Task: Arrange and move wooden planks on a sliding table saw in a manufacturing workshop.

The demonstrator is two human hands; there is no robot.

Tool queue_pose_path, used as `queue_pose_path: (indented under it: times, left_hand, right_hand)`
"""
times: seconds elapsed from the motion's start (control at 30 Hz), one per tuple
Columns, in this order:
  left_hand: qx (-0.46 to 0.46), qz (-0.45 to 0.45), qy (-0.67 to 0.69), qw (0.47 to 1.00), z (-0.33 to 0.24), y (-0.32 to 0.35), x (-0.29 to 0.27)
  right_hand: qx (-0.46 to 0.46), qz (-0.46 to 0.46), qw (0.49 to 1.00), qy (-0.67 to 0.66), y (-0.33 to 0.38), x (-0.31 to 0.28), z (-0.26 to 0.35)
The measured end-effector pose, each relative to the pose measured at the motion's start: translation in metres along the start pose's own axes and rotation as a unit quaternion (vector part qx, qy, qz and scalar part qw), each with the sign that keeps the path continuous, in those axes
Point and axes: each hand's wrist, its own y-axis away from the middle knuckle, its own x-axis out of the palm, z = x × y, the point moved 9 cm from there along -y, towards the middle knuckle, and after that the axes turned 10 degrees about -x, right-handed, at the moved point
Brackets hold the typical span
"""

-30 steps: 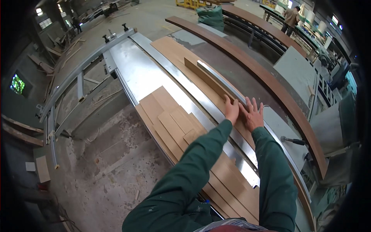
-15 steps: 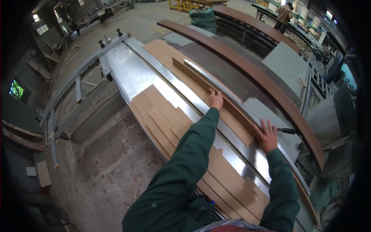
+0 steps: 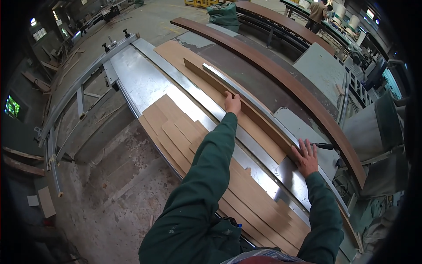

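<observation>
A thin brown wooden board (image 3: 270, 131) stands on edge along a metal fence (image 3: 220, 77), its far end reaching past the fence's end. My left hand (image 3: 233, 104) is closed over the board's upper edge about midway along. At the near end of the same board, my right hand (image 3: 306, 159) rests with fingers spread across the fence, beside a black lever handle (image 3: 324, 146). Under the standing board lies a wide flat panel (image 3: 173, 52) on the machine table. How the right thumb meets the board is hidden.
Flat wooden strips (image 3: 176, 125) lie stacked on the shiny metal table (image 3: 136, 77) to the left. A long dark-brown plank (image 3: 272, 70) stretches beyond the fence. A metal frame (image 3: 81, 99) juts out at left. A person (image 3: 316, 15) stands far right.
The standing board has slid slightly forward along the fence, with my left hand moving along. My right hand has spread further over the fence. The whole view has shifted a little.
</observation>
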Motion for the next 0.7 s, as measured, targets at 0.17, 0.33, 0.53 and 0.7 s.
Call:
queue_pose_path:
  times: [0.17,0.33,0.53,0.7]
  left_hand:
    - [0.018,0.002,0.011,1.000,-0.006,-0.024,-0.010]
    - [0.036,-0.001,0.024,0.999,-0.007,-0.064,-0.031]
    - [0.060,-0.006,-0.002,0.998,-0.016,-0.094,-0.038]
    - [0.028,0.007,0.042,0.999,-0.011,-0.132,-0.057]
  right_hand:
    - [0.017,0.030,0.999,-0.026,-0.023,-0.003,0.005]
    - [0.013,0.044,0.999,-0.022,-0.057,-0.008,0.018]
    - [0.012,0.058,0.998,0.003,-0.082,-0.005,0.022]
    - [0.018,0.076,0.997,-0.012,-0.112,-0.005,0.034]
